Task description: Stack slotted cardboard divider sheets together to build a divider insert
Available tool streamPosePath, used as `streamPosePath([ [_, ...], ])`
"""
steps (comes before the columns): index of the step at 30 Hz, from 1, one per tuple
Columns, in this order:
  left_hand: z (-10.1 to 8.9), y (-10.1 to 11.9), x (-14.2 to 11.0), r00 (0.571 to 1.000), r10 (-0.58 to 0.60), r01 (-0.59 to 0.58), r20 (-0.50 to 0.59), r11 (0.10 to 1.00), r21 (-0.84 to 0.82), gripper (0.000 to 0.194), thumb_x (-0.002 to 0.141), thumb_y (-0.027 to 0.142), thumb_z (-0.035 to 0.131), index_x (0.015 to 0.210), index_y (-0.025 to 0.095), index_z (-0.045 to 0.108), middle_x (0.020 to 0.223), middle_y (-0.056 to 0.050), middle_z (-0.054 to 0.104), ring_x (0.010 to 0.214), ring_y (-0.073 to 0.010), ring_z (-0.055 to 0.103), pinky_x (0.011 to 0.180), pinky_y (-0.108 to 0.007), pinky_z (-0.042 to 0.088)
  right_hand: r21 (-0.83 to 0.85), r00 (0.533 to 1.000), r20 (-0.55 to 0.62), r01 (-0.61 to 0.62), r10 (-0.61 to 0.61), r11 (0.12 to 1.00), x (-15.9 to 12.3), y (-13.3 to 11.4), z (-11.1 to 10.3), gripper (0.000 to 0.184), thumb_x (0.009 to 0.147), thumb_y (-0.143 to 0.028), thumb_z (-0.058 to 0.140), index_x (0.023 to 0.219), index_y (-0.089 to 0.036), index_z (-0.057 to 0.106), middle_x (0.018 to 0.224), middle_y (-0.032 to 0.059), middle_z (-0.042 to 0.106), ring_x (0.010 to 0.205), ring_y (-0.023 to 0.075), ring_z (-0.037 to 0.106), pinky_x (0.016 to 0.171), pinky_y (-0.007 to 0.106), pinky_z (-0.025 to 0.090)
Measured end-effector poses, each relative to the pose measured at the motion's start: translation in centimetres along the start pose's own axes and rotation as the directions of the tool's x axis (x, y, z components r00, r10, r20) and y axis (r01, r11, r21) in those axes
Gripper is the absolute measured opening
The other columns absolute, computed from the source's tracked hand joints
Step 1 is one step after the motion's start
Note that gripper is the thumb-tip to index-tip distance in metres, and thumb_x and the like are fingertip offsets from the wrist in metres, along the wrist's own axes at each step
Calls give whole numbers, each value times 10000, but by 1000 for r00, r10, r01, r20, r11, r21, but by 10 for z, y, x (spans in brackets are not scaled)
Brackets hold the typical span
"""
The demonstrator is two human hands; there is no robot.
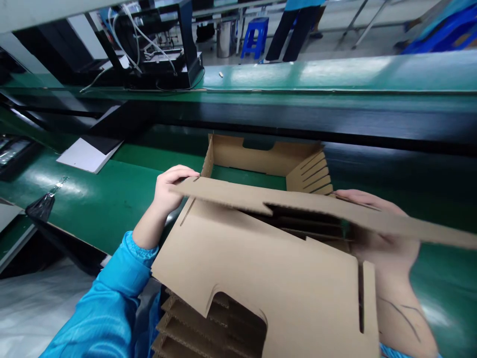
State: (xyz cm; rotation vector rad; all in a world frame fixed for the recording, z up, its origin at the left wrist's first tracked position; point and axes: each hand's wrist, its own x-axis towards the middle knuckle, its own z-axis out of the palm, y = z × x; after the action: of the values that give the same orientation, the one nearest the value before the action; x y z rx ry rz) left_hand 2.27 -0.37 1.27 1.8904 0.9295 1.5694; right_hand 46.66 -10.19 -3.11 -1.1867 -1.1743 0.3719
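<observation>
Cardboard parts at a green tabletop [141, 196], viewed from above; both hands are engaged with a long cardboard strip [316, 204], which spans the space above the near pieces, is seen almost edge-on and is slightly blurred; the left hand [171, 191] is closed about its left end, fingers bent along the far edge, thumb hidden; the right hand [387, 238] grips it farther along, fingers on the far side and palm below, partly screened by the strip itself.

Beneath lies a cardboard sheet [283, 283] with a cut-out in its near edge and narrow slots near its sides; it tops a stack of layered cardboard [175, 323], whose corrugated edges show at lower left; just beyond the strip, a cardboard frame [261, 154] stands on the tabletop, its far wall notched and its right wall cut with parallel slits.

Progress, as judged from this arrangement: the frame appears raised, with three walls visible, though its near side is hidden and cannot be assessed; no cross-pieces are seen within its visible interior; the strip seems not yet fitted to anything, and the layered pieces below appear unplaced.
</observation>
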Motion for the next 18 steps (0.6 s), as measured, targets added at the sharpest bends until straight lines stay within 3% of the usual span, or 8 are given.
streamPosePath([
  [3,5,1,-1,992,-106,104,-62,994,-31,221,894,448,998,901,239,926,903,-76,868,817,-204,798,762,-321,661,-218,964,-231,-182,131,959,-9,-17,19,401,788,-537,873,987,-188,880,1051,134,840,935,288,809,957,483,658],
  [6,6,0,-1,969,-242,238,-50,968,-85,349,872,546,1003,896,215,897,892,-80,863,813,-212,797,790,-341,671,-248,934,-296,-278,200,928,-10,-25,28,533,724,-593,829,1029,-160,896,1050,152,841,868,274,785,885,471,644],
  [9,5,-6,1,950,-311,309,-4,944,-120,413,871,610,987,877,209,887,873,-79,849,797,-201,781,799,-340,665,-235,919,-299,-332,257,914,-6,-22,28,641,663,-647,835,1078,-163,904,1084,156,842,900,273,783,971,520,656],
  [11,4,-13,3,952,-304,303,17,942,-142,410,860,610,993,865,214,889,884,-78,846,801,-194,773,793,-331,656,-224,912,-258,-378,319,899,-4,-18,26,673,631,-665,854,1086,-173,907,1093,151,842,899,261,780,973,514,662],
  [14,4,-21,5,971,-239,240,25,961,-134,357,864,559,994,839,221,884,903,-81,847,831,-196,776,786,-323,645,-180,905,-217,-405,365,897,-2,-16,25,654,607,-658,879,1044,-172,904,1066,150,838,867,229,775,836,401,658],
  [18,5,-23,4,993,-114,114,10,993,-13,276,956,469,915,841,224,859,889,-74,837,839,-202,772,781,-332,628,-211,924,-209,-363,321,907,-1,-15,24,607,595,-647,875,967,-167,876,975,133,815,779,187,734,710,309,597],
])
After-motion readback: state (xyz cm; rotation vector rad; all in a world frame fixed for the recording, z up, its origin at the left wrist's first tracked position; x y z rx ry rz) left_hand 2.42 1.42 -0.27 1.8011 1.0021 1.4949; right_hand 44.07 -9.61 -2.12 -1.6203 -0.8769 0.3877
